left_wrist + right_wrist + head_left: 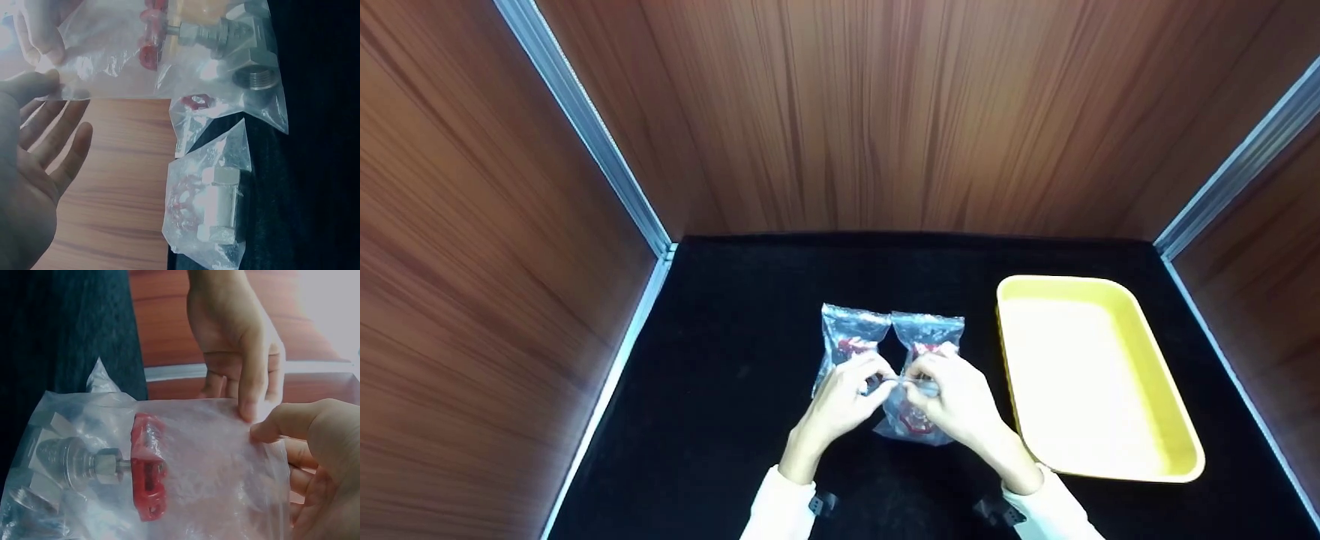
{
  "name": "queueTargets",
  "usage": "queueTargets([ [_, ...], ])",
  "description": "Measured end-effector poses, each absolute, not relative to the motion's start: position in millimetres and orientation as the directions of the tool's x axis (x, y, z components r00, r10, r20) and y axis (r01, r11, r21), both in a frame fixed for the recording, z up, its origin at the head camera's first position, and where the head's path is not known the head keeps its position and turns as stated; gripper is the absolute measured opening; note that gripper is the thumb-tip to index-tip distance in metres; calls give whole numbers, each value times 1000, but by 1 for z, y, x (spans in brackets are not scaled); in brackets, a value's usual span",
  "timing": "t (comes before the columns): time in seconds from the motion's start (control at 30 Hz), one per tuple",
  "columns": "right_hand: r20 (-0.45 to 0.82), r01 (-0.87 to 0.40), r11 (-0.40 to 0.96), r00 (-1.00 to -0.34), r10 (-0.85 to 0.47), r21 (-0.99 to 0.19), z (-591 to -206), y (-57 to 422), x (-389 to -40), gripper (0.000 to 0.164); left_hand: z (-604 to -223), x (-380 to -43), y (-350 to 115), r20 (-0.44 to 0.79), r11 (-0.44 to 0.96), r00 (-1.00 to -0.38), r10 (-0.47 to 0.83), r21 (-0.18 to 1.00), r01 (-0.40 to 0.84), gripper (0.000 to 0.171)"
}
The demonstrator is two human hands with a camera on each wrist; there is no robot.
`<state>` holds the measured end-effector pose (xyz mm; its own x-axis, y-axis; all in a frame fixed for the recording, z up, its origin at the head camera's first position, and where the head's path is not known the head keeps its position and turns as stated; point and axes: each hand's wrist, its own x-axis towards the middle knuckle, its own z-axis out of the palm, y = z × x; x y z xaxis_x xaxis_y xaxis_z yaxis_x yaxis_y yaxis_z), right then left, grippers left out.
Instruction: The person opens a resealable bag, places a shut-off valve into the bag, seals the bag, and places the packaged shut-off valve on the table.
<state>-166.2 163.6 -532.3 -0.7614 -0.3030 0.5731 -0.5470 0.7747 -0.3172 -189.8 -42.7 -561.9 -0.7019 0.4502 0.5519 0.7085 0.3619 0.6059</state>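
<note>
Both hands meet at the mouth edge of a clear plastic bag (919, 429). Inside it lies a metal valve (67, 461) with a red handwheel (149, 467). My left hand (844, 401) pinches the bag's edge between thumb and fingers. My right hand (960, 394) pinches the same edge close beside it. Just behind the hands lie two more clear bags, one at left (851, 326) and one at right (928, 327), each with something red inside. In the left wrist view, one separate bag shows a metal valve body (219, 205) through the plastic.
A yellow tray (1174, 420) stands to the right of the hands on the black cloth (735, 375). Wood-grain panels (885, 112) with metal corner strips (592, 112) enclose the back and both sides.
</note>
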Motion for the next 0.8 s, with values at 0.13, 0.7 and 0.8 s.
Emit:
queueTargets([
  [0.13,563,-551,774,-763,-317,-311,-531,165,-167,14,-561,-191,-42,594,360,-673,442,569,739,4],
  [0.7,637,-636,725,-679,-365,-262,-534,171,-169,11,-562,-189,-37,564,384,-708,425,596,705,5],
  [0.8,651,-647,720,-664,-368,-253,-535,173,-168,11,-562,-188,-37,548,372,-714,435,613,697,4],
])
